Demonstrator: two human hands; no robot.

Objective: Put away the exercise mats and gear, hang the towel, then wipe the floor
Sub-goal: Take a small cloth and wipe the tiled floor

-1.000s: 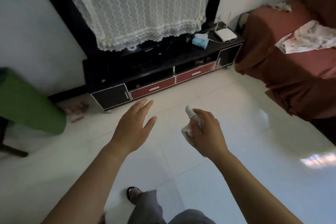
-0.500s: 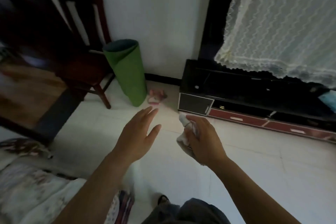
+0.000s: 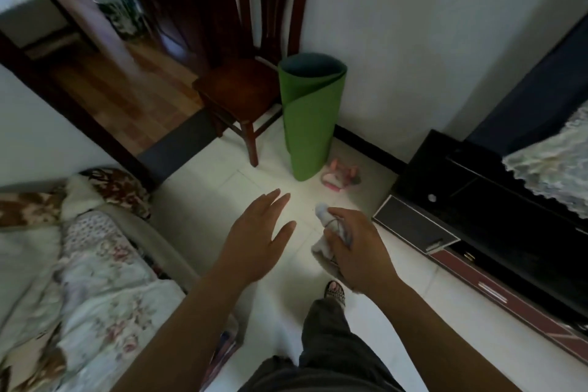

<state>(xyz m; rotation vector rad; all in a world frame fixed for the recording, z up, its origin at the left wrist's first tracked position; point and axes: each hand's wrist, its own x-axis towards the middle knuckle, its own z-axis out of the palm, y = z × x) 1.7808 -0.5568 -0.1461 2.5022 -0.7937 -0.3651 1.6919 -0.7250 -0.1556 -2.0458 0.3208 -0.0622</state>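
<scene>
My right hand (image 3: 356, 251) grips a crumpled white cloth (image 3: 324, 248) at waist height over the white tiled floor (image 3: 197, 216). My left hand (image 3: 257, 239) floats beside it, fingers straight and spread, holding nothing. A rolled green exercise mat (image 3: 308, 114) stands upright against the white wall ahead, next to a wooden chair (image 3: 241, 86). Small pink gear (image 3: 340, 177) lies on the floor at the mat's base, to its right.
A black and red TV cabinet (image 3: 477, 219) with a lace cover (image 3: 553, 169) runs along the right. A sofa with floral covers (image 3: 79, 264) fills the lower left. A doorway to a wood-floored room (image 3: 127, 95) opens at upper left. My leg and sandalled foot (image 3: 334, 291) show below.
The view has swung left: the sofa on the right and the cabinet centre have left, and the mat, chair and doorway came to the middle. Both hands keep their pose.
</scene>
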